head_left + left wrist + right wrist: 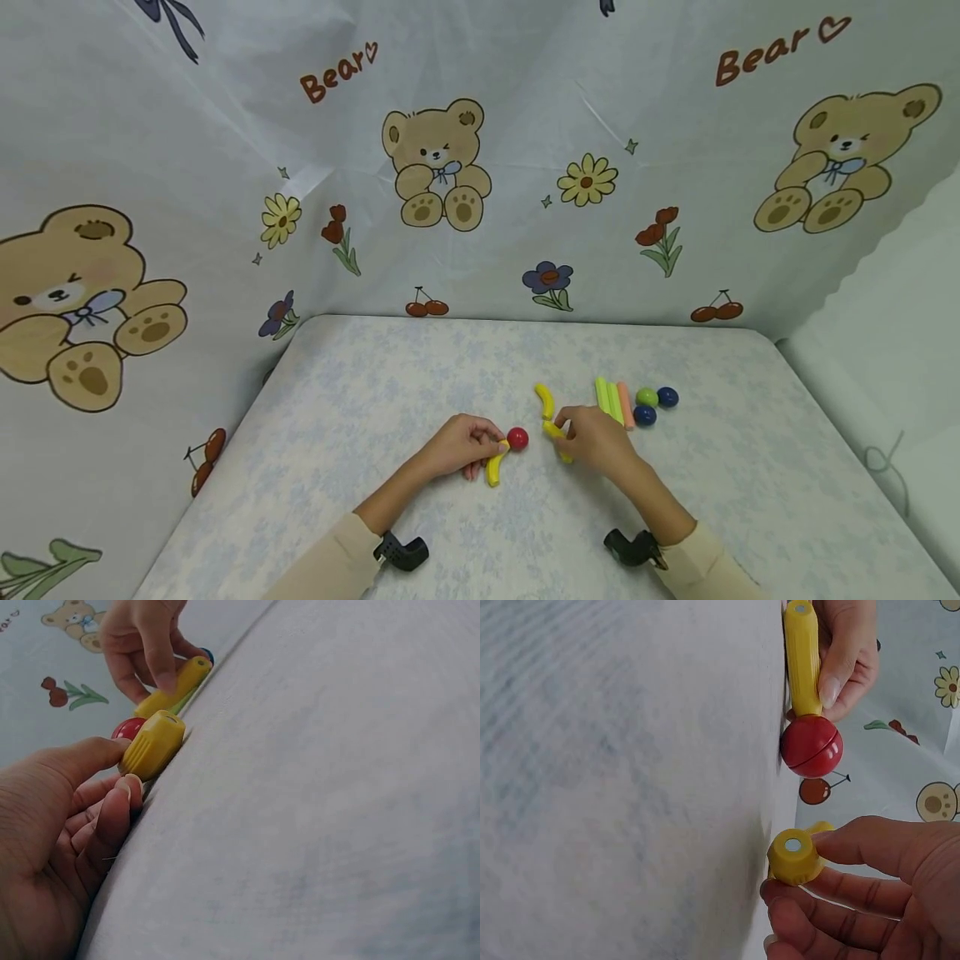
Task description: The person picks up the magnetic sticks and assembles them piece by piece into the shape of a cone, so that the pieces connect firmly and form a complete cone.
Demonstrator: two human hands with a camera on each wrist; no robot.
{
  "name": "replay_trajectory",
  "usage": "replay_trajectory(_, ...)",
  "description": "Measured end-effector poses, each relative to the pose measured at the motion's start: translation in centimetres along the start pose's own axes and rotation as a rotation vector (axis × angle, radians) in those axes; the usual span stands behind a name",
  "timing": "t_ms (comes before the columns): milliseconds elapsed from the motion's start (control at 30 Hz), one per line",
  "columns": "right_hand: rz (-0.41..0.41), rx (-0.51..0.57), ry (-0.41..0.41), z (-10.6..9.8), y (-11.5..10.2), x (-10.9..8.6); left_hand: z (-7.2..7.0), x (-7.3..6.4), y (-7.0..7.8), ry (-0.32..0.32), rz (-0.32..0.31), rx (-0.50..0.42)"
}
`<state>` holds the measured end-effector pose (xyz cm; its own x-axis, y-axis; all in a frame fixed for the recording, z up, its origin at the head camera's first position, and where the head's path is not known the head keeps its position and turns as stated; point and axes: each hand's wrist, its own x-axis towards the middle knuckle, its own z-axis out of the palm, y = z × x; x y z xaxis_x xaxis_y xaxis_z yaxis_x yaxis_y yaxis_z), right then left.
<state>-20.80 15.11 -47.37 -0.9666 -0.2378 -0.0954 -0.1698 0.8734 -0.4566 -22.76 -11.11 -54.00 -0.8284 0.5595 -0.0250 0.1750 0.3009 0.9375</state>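
Note:
In the head view my left hand [463, 446] pinches a short yellow curved magnetic rod [493, 473] near its far end, between thumb and fingers. A shiny red ball [517, 439] sits against that end; the right wrist view shows the ball [811, 746] meeting the rod [803, 664]. My right hand [600, 440] holds a second yellow curved rod [795, 859] between thumb and fingertips, its round metal end facing the camera. Just beyond it on the table lies a third yellow curved rod [544, 402], its near end close to the held one; whether they touch I cannot tell.
Beyond my right hand, two lime-green straight rods [609, 398] and an orange rod [626, 406] lie side by side. Beside them are a green ball [647, 397] and two dark blue balls [667, 397]. A bear-print curtain [495, 275] hangs behind the pale patterned table [390, 367].

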Motion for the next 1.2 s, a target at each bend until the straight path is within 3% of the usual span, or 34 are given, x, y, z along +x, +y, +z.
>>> replay_trajectory(600,-0.095,-0.096,-0.012,0.6,-1.3,-0.6,0.0,0.1,0.0,-0.003,0.013,0.003)
replay_trajectory(1200,-0.081,-0.109,-0.026,0.2,-0.6,-0.7,-0.1,0.0,0.1,-0.008,0.002,0.007)
